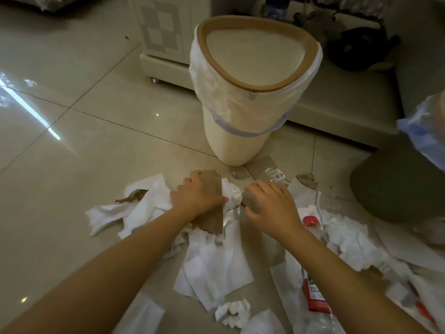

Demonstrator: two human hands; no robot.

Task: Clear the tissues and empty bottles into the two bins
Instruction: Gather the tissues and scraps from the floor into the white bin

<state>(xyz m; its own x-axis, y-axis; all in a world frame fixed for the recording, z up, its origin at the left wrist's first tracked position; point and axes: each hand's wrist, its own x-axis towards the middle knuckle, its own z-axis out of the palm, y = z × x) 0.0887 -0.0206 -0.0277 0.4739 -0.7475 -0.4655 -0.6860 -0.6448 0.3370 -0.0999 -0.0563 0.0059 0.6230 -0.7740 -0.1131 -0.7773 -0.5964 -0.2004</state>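
Observation:
White tissues (216, 268) lie scattered over the floor in front of me, with a crumpled one (233, 312) nearest. My left hand (195, 196) grips a brown cardboard piece (212, 220) together with a crumpled tissue (232, 194). My right hand (272, 206) curls its fingers and thumb round a smaller cardboard scrap (249, 201). A crushed clear bottle (273, 175) lies just beyond it. A red-capped bottle (313, 237) with a red label lies under my right forearm. The cream bin (236, 145) with a brown rim and clear liner stands behind the pile.
A second bin (423, 133) lined with a blue bag shows at the right edge. A dark round cushion (390, 186) sits on the floor to the right. A white cabinet (163, 44) and a low platform (337, 100) stand behind. Bare tiles (72, 141) stretch to the left.

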